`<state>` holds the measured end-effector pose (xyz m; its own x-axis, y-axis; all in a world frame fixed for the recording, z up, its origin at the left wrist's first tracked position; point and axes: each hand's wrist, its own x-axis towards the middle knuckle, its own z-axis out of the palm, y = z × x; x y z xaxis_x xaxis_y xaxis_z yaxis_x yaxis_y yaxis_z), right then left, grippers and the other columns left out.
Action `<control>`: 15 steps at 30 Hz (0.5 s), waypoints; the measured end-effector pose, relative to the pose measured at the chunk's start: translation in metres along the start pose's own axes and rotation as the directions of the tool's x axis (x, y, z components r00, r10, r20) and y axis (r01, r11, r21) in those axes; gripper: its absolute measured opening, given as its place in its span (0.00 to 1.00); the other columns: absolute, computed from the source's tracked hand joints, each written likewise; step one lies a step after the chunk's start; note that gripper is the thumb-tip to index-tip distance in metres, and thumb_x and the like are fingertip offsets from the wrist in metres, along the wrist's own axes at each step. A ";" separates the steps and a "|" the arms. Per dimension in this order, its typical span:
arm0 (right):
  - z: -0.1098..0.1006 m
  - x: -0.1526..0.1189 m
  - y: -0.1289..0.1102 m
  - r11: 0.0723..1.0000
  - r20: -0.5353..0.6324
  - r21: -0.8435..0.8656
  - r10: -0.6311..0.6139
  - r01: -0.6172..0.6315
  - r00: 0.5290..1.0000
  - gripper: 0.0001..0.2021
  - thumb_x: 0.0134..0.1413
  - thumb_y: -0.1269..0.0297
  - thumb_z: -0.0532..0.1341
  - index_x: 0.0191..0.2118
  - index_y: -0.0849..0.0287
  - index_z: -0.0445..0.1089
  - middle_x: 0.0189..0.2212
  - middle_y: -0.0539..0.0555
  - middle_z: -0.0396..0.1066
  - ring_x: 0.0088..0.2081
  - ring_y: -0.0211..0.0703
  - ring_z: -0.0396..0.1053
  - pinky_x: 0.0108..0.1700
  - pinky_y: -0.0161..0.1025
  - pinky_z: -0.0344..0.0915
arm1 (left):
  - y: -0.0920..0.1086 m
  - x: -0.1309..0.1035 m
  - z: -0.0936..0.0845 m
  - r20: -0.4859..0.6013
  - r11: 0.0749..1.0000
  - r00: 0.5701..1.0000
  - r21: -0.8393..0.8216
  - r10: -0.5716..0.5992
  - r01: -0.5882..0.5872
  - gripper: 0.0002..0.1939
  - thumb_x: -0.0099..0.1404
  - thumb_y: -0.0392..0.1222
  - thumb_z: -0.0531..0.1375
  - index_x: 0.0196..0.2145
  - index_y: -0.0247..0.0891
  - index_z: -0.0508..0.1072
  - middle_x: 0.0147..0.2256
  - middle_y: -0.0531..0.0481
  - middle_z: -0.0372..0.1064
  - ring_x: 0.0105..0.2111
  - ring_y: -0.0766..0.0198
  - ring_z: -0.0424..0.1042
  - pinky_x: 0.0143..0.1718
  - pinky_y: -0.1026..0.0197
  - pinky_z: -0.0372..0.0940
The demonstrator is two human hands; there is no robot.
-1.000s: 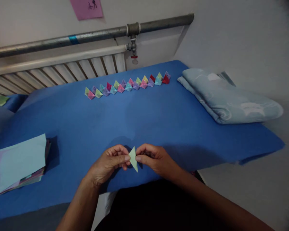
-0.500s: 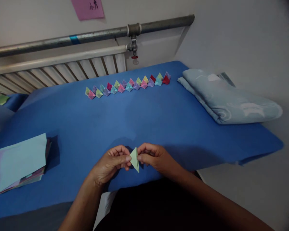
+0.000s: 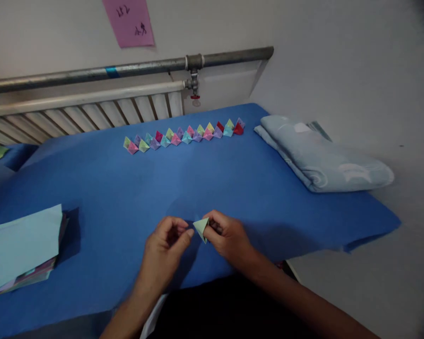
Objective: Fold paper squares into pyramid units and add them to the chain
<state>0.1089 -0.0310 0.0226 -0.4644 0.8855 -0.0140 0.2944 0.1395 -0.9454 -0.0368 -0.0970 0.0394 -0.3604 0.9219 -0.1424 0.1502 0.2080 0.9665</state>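
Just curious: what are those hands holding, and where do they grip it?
The right hand pinches a folded green paper triangle by its right edge; the left hand holds nothing.

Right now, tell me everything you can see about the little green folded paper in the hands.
The folded paper piece is pale green, thin, creased into a small triangle with a sharp point aimed down toward the person. It is held just above the blue cloth near the front edge. The right hand pinches its right side; the left hand sits beside it, fingertips at or near its left edge.
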 end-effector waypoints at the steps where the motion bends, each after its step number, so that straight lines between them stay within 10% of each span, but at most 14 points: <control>1: 0.000 0.001 -0.001 0.999 -0.015 -0.030 -0.024 0.024 1.000 0.04 0.50 0.69 0.57 0.27 0.56 0.66 0.19 0.45 0.61 0.23 0.34 0.58 0.27 0.33 0.55 | 0.001 -0.003 0.003 0.006 0.993 0.997 0.088 0.078 -0.078 0.07 0.54 0.40 0.65 0.32 0.40 0.71 0.28 0.55 0.68 0.29 0.66 0.68 0.34 0.63 0.64; 5: 0.001 0.004 -0.006 0.989 -0.023 -0.103 -0.108 0.105 0.994 0.04 0.51 0.69 0.56 0.30 0.56 0.67 0.20 0.45 0.62 0.24 0.35 0.60 0.29 0.34 0.56 | 0.003 -0.009 0.012 0.047 0.932 0.971 0.274 0.235 -0.238 0.09 0.55 0.36 0.63 0.35 0.41 0.70 0.32 0.53 0.67 0.33 0.64 0.69 0.38 0.60 0.64; 15: 0.004 -0.003 -0.006 0.949 0.058 -0.204 -0.233 0.240 0.971 0.06 0.59 0.69 0.52 0.33 0.56 0.66 0.25 0.49 0.68 0.28 0.37 0.65 0.32 0.35 0.59 | 0.000 -0.010 0.016 -0.055 0.947 0.974 0.251 0.219 -0.199 0.07 0.59 0.38 0.61 0.37 0.42 0.69 0.33 0.49 0.71 0.33 0.59 0.70 0.37 0.58 0.62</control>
<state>0.1051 -0.0359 0.0274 -0.5682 0.8011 0.1880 0.3385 0.4358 -0.8340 -0.0190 -0.1013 0.0371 -0.3688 0.9256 0.0849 0.4452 0.0957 0.8903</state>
